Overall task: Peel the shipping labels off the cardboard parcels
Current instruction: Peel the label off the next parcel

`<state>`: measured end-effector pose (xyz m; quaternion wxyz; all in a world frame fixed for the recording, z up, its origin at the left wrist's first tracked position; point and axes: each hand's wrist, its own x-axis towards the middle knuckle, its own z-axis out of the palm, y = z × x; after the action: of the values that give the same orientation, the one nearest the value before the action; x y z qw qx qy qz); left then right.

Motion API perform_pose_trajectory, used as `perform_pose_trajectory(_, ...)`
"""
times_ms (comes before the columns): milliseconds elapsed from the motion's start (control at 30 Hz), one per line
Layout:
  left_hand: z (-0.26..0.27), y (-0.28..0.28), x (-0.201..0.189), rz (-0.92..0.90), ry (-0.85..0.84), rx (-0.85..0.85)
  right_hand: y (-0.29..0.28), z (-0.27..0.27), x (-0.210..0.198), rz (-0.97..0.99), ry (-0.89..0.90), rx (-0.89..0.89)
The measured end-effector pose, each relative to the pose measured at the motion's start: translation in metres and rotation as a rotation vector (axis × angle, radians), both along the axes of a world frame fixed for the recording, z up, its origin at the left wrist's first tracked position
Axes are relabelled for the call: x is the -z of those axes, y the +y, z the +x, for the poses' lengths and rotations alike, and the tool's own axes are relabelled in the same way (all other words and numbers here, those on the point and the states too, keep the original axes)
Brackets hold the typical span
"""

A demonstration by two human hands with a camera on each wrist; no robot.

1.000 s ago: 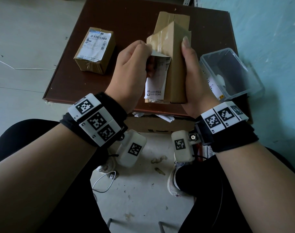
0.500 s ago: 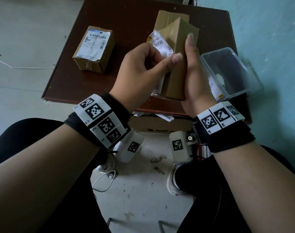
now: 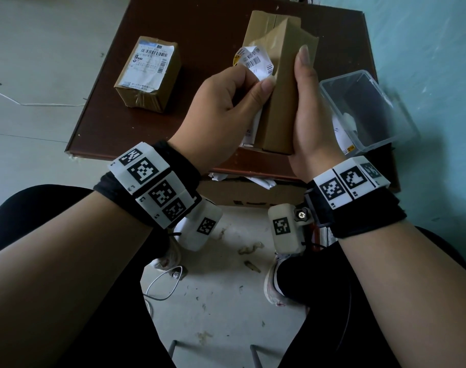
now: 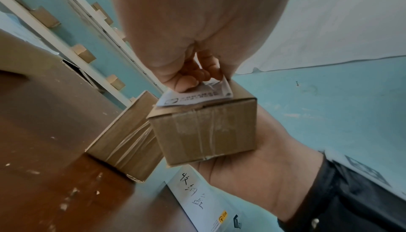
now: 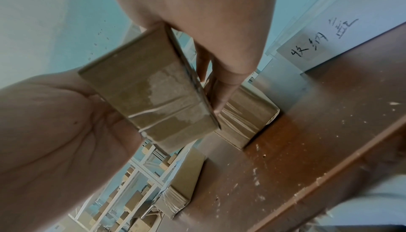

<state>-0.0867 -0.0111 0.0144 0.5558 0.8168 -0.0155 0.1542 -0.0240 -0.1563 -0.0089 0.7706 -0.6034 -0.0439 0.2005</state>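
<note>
Pale teal walls and a dusty floor are surrounding a low brown table point(image 3: 205, 30) where a person is peeling a parcel label.

Above the table's near edge, the right hand point(image 3: 310, 120) is gripping a held parcel point(image 3: 285, 96), thumb lying along its right face, its long axis running from 6 toward 12 o'clock, far end tipping up. The left hand point(image 3: 226, 112) is pinching the crumpled shipping label point(image 3: 255, 62) between thumb and curled fingers; the label's lower part is staying stuck and is partly hidden behind that hand. At 10 o'clock a labelled parcel point(image 3: 149, 73) is lying flat, its print too small for reading. Another parcel point(image 3: 266, 22) is sitting at 12 o'clock, mostly hidden. A clear plastic bin point(image 3: 364, 112) is standing at 3 o'clock.
</note>
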Motion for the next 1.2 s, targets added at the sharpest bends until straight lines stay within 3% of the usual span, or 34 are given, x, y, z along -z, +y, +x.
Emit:
perform_pose_trajectory(467,-0.0004,0.002,0.0014,0.012,0.008,-0.021,0.0003,-0.0014,-0.0024,0.039,0.032,0.005)
perform_pose_trajectory(1200,-0.0046,-0.0024,-0.0019,-0.125,0.027,-0.028,0.0013,0.0017,0.0016,0.098,0.087,-0.008)
